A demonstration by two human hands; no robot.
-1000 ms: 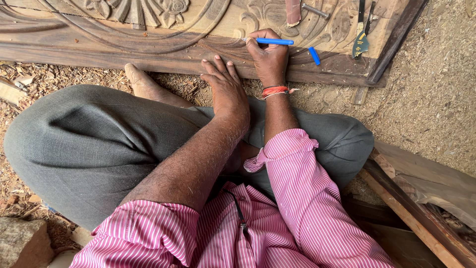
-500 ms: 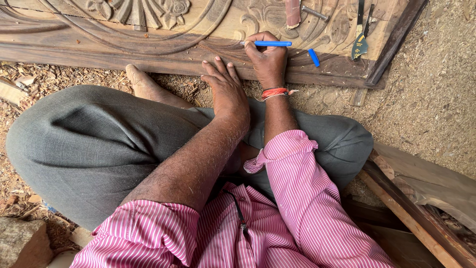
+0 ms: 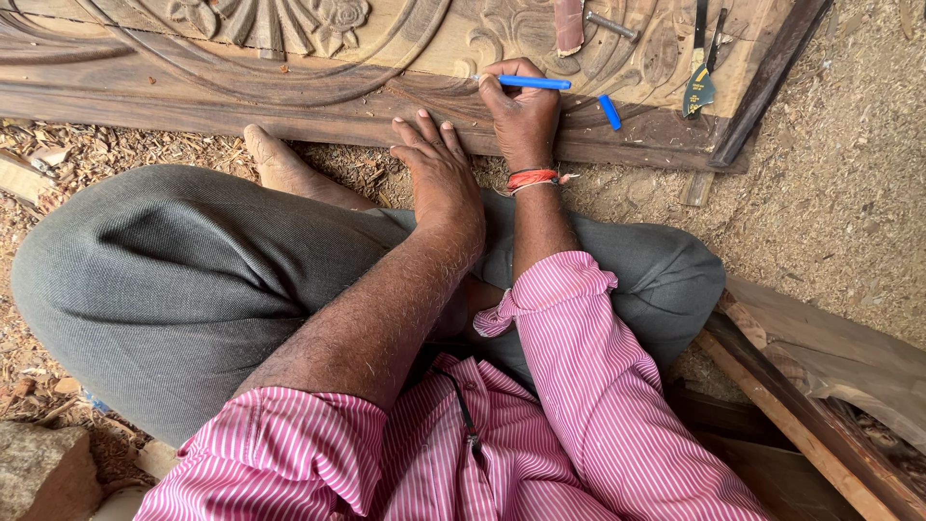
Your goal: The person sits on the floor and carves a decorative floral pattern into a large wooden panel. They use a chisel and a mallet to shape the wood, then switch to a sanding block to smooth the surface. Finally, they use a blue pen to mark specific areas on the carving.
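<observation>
I sit cross-legged on the ground before a large carved wooden panel [image 3: 289, 87] with floral relief. My right hand [image 3: 521, 111] grips a blue pen [image 3: 529, 83], its tip at the panel's carved surface near the lower border. My left hand [image 3: 439, 169] rests flat with fingers spread, fingertips touching the panel's dark lower edge just left of the right hand. A red thread band [image 3: 532, 178] circles my right wrist. The blue pen cap [image 3: 610, 112] lies on the panel to the right.
Chisels and metal tools [image 3: 702, 68] lie on the panel's upper right. My bare foot [image 3: 280, 164] lies by the panel amid wood shavings [image 3: 87, 159]. Wooden planks [image 3: 820, 405] lie at the right. A stone block [image 3: 43, 473] sits lower left.
Almost nothing has changed: both hands stay where they were, and the pen tip has shifted only slightly on the wood.
</observation>
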